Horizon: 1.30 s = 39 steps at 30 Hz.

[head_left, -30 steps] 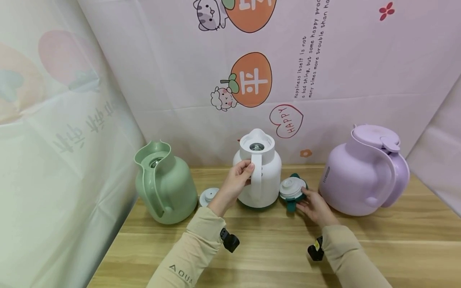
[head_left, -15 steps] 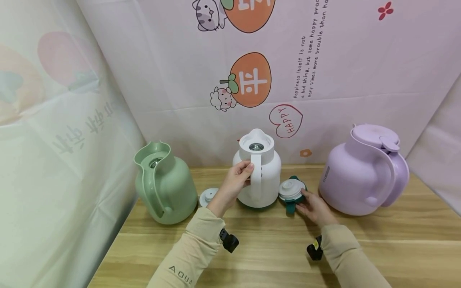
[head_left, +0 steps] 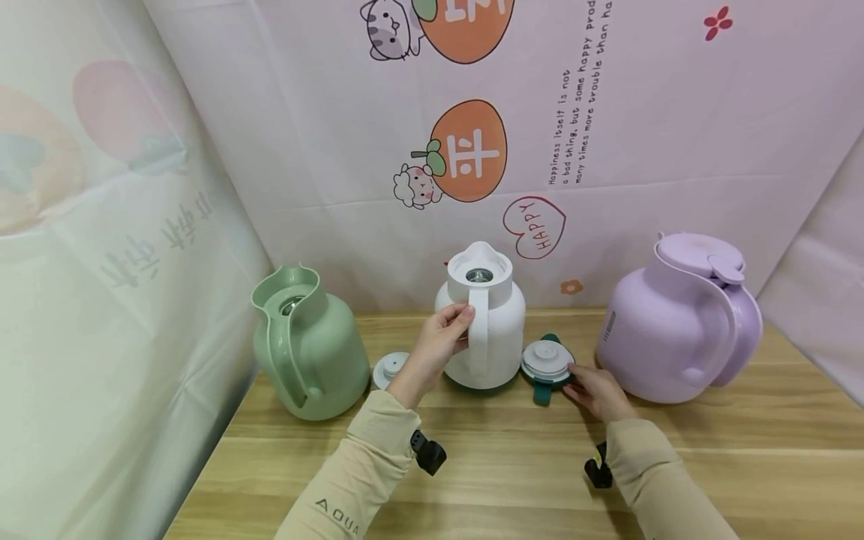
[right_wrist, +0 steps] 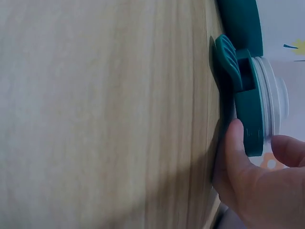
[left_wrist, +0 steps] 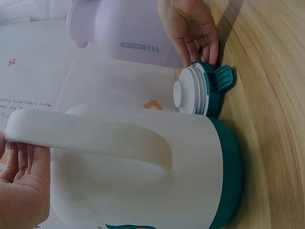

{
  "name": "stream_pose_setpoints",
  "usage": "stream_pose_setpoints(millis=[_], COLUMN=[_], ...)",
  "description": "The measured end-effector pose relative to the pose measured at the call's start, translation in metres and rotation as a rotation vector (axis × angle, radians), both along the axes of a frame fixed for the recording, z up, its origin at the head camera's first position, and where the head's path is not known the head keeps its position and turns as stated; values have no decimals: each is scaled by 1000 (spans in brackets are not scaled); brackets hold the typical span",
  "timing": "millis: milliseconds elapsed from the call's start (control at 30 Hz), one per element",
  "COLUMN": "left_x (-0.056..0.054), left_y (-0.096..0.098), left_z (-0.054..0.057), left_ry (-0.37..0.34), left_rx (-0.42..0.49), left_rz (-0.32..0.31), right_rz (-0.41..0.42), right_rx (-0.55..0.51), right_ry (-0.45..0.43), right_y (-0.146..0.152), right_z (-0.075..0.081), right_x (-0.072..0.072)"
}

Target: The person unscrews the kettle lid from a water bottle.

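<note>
A white vacuum jug (head_left: 506, 337) with a dark green base stands upright at the centre, its mouth uncovered. My left hand (head_left: 435, 345) holds the top of its handle (left_wrist: 95, 133), fingers curled behind it. Just right of the jug is its green and white lid (head_left: 547, 361), white stopper side up, with a green tab pointing towards me. My right hand (head_left: 599, 391) pinches the lid's right edge. In the right wrist view, one fingertip (right_wrist: 234, 136) is at the green underside and the thumb (right_wrist: 288, 150) is by the white rings.
A green jug (head_left: 324, 352) with an uncovered mouth stands at left. A small white stopper (head_left: 390, 367) lies beside it, partly behind my left forearm. The lilac jug (head_left: 655, 337), lid on, is close behind my right hand. A printed cloth (head_left: 324, 165) hangs behind the wooden table (head_left: 493, 472).
The lid has tipped from a tilt towards lying flatter on the table, and my right hand has lowered slightly with it. My left hand stays on the handle.
</note>
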<state>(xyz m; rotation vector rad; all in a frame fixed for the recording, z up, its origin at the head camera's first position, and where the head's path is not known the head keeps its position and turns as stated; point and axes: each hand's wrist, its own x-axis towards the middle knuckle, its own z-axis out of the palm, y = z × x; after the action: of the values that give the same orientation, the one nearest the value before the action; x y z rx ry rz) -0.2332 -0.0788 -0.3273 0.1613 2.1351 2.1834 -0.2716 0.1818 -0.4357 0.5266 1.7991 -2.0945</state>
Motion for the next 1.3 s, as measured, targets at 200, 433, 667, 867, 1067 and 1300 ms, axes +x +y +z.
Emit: stream_pose_setpoints(millis=[200, 433, 667, 867, 1067, 1300], left_x=[0, 0, 0, 0, 1, 7], left_y=[1, 2, 2, 3, 6, 11], left_z=[-2, -3, -4, -5, -5, -1], left_ry=[-2, -5, -15, -21, -12, -12], left_rx=[17, 19, 31, 35, 52, 79], left_rz=[22, 52, 68, 77, 105, 172], right_rz=[-2, -7, 8, 22, 36, 152], right_rx=[45, 60, 50, 43, 54, 222], right_ry=[34, 42, 36, 24, 19, 113], right_y=[1, 2, 4, 5, 7, 10], right_z=[0, 5, 7, 8, 10, 25], right_x=[0, 1, 3, 4, 5, 10])
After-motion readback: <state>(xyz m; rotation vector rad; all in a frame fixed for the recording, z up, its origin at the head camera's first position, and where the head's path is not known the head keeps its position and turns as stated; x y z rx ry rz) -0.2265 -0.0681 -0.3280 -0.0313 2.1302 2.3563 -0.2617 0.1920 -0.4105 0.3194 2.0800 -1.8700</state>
